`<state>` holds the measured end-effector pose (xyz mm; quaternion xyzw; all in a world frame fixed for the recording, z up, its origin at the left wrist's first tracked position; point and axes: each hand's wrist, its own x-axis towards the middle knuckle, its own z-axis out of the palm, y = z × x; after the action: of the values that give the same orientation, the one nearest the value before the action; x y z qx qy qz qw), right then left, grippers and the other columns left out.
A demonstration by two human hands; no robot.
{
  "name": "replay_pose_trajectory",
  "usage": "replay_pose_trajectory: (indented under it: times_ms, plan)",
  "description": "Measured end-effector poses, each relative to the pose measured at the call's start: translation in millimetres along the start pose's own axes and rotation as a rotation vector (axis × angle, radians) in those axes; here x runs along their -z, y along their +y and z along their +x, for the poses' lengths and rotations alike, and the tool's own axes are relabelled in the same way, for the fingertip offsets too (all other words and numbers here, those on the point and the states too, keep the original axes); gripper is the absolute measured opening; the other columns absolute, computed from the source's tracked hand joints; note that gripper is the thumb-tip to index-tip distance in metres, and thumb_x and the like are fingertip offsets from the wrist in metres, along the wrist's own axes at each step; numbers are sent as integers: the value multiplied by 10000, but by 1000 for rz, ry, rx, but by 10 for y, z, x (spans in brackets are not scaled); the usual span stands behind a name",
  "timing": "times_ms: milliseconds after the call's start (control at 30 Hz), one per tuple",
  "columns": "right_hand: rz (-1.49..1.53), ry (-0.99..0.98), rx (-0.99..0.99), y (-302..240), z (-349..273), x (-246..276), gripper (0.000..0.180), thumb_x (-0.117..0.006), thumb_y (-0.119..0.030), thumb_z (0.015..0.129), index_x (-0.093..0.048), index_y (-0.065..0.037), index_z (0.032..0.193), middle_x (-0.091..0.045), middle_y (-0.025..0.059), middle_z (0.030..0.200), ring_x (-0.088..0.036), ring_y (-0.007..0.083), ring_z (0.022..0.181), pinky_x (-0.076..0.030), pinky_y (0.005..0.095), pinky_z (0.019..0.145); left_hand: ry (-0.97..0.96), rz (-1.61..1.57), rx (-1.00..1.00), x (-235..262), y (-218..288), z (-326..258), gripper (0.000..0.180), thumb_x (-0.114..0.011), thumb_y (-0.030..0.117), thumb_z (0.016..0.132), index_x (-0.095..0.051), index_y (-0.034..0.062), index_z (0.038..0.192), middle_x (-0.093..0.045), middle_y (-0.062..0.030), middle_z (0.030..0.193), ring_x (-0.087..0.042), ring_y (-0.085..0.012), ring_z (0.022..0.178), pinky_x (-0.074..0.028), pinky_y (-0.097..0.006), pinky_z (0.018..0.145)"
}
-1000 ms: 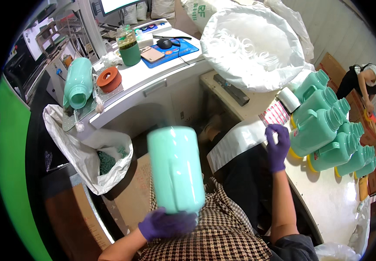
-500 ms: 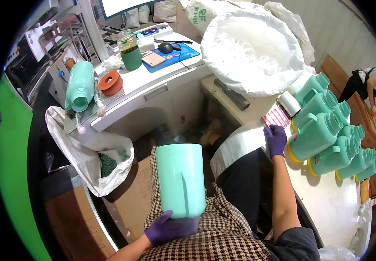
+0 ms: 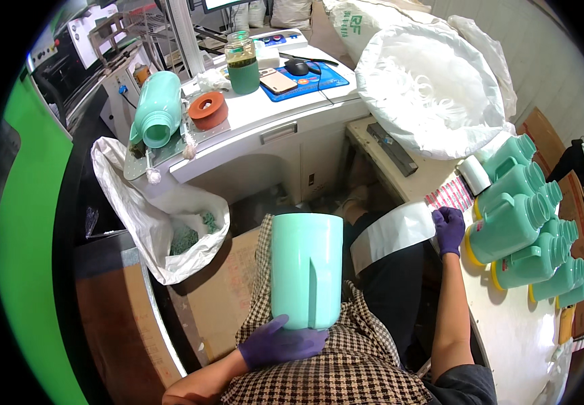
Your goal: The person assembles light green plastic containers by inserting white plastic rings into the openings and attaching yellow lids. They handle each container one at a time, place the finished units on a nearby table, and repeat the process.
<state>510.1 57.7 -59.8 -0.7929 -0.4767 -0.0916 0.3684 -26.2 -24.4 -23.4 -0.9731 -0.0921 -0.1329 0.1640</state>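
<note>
A mint-green plastic jug body (image 3: 295, 270) with a moulded handle stands in front of my lap, its wide end up. My left hand (image 3: 282, 345), in a purple glove, is wrapped round its lower end, where the fingers are partly hidden. On the right, my purple-gloved right hand (image 3: 449, 231) is closed at the edge of a strip of red-and-white labels (image 3: 450, 194), fingertips pinching there. The strip's pale backing (image 3: 394, 233) hangs leftward over my knee. A white label roll (image 3: 473, 175) lies behind the labels.
Several green jugs with yellow bases (image 3: 508, 229) crowd the right table. A large white sack of white rings (image 3: 434, 94) stands behind. On the left desk are another jug (image 3: 160, 101), an orange tape roll (image 3: 208, 110) and a glass jar (image 3: 243, 67). An open sack (image 3: 143, 209) sits below.
My right hand's fingers have curled in at the label strip's edge. The whole view has shifted, so things appear farther right. My left hand still holds the jug body.
</note>
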Motion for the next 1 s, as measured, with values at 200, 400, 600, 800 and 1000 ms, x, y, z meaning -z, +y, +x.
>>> replay_pose_trajectory:
  times_ms: [200,400,600,800,1000]
  plan:
    - [82,86,-35,62,-25,-56,200,-794,-164,810,-742,-30,949,-690,136,905,-669,303,823,-529,391,774,-64,15,-10,43,-8,56,471,-604,200,958,-543,406,1377,-566,201,1376,-531,-1,1207,-391,-407,999]
    - [47,72,73,110,-45,79,153,-784,-151,837,-720,-37,916,-645,114,876,-636,274,812,-509,381,758,67,302,-186,-86,-23,54,486,-584,235,979,-480,301,1449,-526,93,1478,-511,-86,1292,-352,-412,1093]
    - [549,-87,244,-1925,-317,586,74,-711,-81,875,-686,-12,879,-607,98,950,-584,265,964,-471,366,863,39,1216,-611,-370,9,-57,435,-457,186,1035,-450,352,1437,-460,85,1564,-485,-53,1329,-245,-434,1174]
    - [737,-718,245,-2810,-478,450,146,-690,-145,898,-701,-1,884,-615,75,828,-568,210,898,-468,333,813,-173,410,-152,-38,-13,48,478,-459,176,1042,-393,301,1498,-486,104,1536,-455,-55,1367,-258,-428,1183]
    - [744,-826,198,-2949,-460,383,190,-723,-174,878,-694,4,818,-592,68,795,-565,200,884,-470,342,811,-129,17,-86,-274,69,-123,561,-545,204,1003,-386,273,1536,-487,91,1554,-532,-47,1286,-432,-329,1034]
